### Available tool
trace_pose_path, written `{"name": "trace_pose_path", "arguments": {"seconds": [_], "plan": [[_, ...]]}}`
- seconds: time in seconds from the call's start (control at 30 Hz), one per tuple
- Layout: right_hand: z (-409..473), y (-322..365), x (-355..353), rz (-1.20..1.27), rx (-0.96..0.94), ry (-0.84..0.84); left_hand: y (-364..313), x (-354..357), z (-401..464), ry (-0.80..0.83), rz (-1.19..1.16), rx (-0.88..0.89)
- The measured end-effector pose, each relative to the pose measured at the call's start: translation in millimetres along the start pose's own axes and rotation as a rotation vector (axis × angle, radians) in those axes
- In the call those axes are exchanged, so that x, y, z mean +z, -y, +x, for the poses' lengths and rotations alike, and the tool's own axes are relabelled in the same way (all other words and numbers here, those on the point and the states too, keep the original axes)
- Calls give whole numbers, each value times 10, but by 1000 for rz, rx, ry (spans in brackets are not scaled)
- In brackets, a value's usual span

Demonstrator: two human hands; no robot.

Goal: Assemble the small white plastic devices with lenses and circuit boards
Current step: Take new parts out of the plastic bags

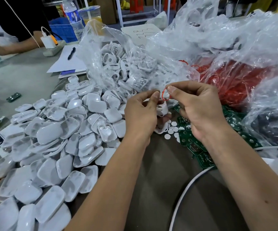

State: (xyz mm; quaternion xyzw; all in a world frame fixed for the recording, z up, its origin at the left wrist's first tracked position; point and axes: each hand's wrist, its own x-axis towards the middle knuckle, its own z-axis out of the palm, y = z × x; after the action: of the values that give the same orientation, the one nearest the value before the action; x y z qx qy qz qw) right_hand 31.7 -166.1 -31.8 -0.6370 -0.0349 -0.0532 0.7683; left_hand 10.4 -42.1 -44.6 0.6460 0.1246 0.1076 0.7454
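Right hand [199, 112] pinches red ring [165, 95] beside left hand [141, 114].

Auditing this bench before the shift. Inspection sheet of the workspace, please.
Surface: grey table, mostly covered.
Job's things: white shell pile; green circuit boards; white discs.
Clutter: plastic bags, pen, paper, bottle.
Hands: left hand holds a white part; right hand pinches a red band.
Cables: white cable; power strip.
Surroundings: another person opposite.
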Motion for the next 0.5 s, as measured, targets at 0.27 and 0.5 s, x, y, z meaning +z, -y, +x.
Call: {"name": "trace_pose_path", "arguments": {"seconds": [0.27, 0.5], "plan": [[-16, -37, 7, -154, 1, -46, -8, 62, -6, 15, -5, -36], [-14, -45, -22, -257, -71, -79, -23, 106, -10, 80, -171, -139]]}}
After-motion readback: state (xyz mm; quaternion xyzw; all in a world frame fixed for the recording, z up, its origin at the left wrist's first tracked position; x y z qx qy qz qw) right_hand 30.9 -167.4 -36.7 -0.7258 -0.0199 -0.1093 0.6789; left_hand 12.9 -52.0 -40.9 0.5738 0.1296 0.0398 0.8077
